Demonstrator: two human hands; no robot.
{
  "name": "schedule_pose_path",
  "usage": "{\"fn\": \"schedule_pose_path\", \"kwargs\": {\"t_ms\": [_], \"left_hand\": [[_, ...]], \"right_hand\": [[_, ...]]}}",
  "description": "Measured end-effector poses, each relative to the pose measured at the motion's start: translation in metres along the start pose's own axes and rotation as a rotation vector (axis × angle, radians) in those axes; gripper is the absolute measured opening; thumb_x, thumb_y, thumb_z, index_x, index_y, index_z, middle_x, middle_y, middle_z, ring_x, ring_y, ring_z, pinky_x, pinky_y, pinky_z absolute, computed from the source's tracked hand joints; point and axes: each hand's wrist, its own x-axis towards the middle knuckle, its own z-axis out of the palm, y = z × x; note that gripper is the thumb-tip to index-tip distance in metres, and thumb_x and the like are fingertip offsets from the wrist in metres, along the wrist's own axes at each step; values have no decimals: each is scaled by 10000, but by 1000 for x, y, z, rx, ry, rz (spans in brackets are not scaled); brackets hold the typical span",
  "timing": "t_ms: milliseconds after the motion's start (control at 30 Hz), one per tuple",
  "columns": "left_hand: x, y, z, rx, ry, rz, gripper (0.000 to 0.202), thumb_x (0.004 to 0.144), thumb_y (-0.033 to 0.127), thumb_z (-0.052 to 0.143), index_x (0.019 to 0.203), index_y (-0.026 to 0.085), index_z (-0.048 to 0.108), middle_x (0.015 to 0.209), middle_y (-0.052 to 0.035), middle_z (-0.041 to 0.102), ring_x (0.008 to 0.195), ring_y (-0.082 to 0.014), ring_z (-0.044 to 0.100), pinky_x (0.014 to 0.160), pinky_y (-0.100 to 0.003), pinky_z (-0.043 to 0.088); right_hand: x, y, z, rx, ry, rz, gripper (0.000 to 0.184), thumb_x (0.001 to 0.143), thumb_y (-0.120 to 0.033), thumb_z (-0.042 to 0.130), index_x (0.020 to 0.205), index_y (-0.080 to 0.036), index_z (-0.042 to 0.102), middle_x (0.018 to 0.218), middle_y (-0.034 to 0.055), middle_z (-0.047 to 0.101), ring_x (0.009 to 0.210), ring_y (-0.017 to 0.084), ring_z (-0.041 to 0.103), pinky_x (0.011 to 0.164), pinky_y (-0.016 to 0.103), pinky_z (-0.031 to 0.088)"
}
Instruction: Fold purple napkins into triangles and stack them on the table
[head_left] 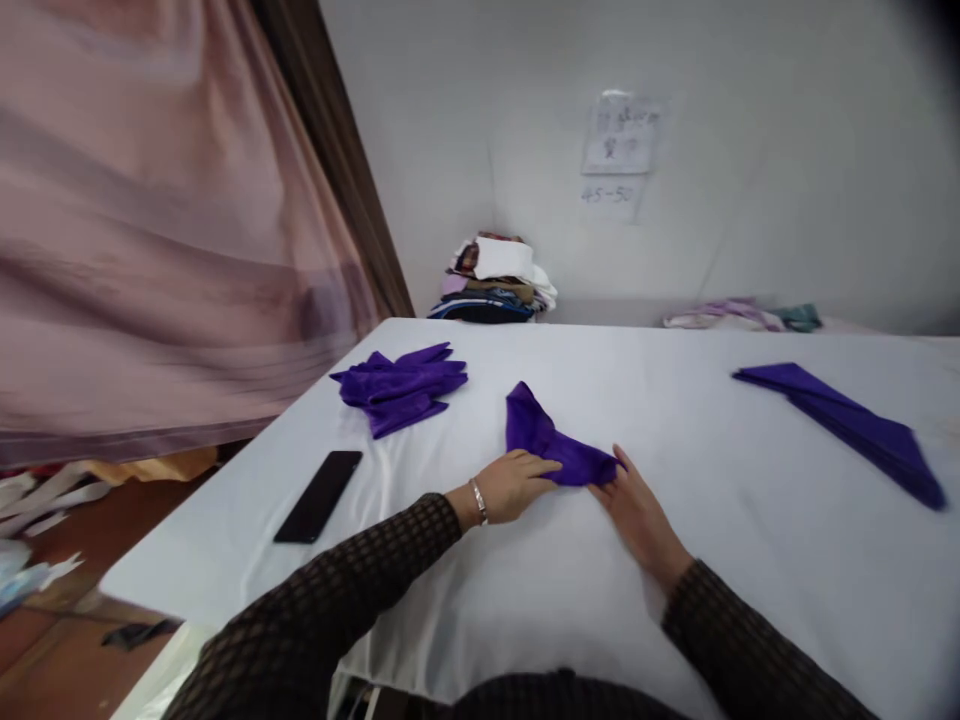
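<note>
A small piece of purple cloth (551,440) lies bunched on the white-covered table, one corner pointing away from me. My left hand (514,487), with a bracelet at the wrist, grips its lower left edge, fingers closed over the fabric. At the cloth's right end, my right hand (630,505) pinches the fabric between thumb and fingers. Whether it is a single layer or folded I cannot tell. To the left rests a loose heap of purple cloths (401,385). Far to the right lies a long, folded purple cloth (847,425), apart from both hands.
A black phone (319,497) lies near the left edge of the white table (675,630). Behind the table is a stack of folded clothes (495,285), with more fabric (727,315) further right. A pink curtain (150,220) hangs on the left.
</note>
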Motion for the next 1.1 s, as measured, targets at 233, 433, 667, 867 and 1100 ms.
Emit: {"fn": "schedule_pose_path", "kwargs": {"t_ms": [233, 433, 667, 867, 1100], "left_hand": [[5, 27, 29, -55, 257, -577, 407, 848, 314, 566, 1221, 149, 554, 1337, -142, 517, 1226, -252, 476, 1023, -422, 384], [5, 24, 44, -50, 189, -740, 343, 819, 294, 611, 1123, 138, 629, 1257, -130, 589, 1183, -241, 527, 1026, -384, 405], [-10, 54, 25, -36, 186, -666, 268, 758, 195, 653, 1025, 185, 677, 1077, -75, 679, 1051, -217, 598, 949, -349, 458], [-18, 87, -34, -127, 241, -622, 133, 816, 224, 579, 846, 207, 708, 816, -9, 712, 769, -148, 643, 730, -262, 493], [55, 66, -113, 96, 487, -470, 159, 811, 275, 590, 889, 179, 690, 892, -48, 698, 891, -193, 626, 847, -325, 476]], "right_hand": [[8, -3, -4, 456, 133, 134, 491, 766, -320, 667, 1198, -297, 434, 1121, -11, 633, 993, 161, 630, 920, 402, 508], [12, 3, 4, 346, 146, 119, 253, 714, -218, 671, 950, -202, 585, 904, 1, 671, 787, 140, 650, 708, 282, 579], [-8, -15, -13, 215, 176, 156, 416, 732, -135, 592, 1138, -220, 564, 844, 1, 679, 706, 158, 665, 595, 292, 588], [-56, -43, -48, 111, 28, 172, 457, 710, -216, 674, 1159, -211, 591, 737, -15, 651, 651, 141, 631, 596, 288, 571], [-62, -75, -49, 92, -68, 113, 278, 659, -404, 749, 742, -161, 641, 601, -14, 614, 487, 95, 541, 498, 244, 490]]}}
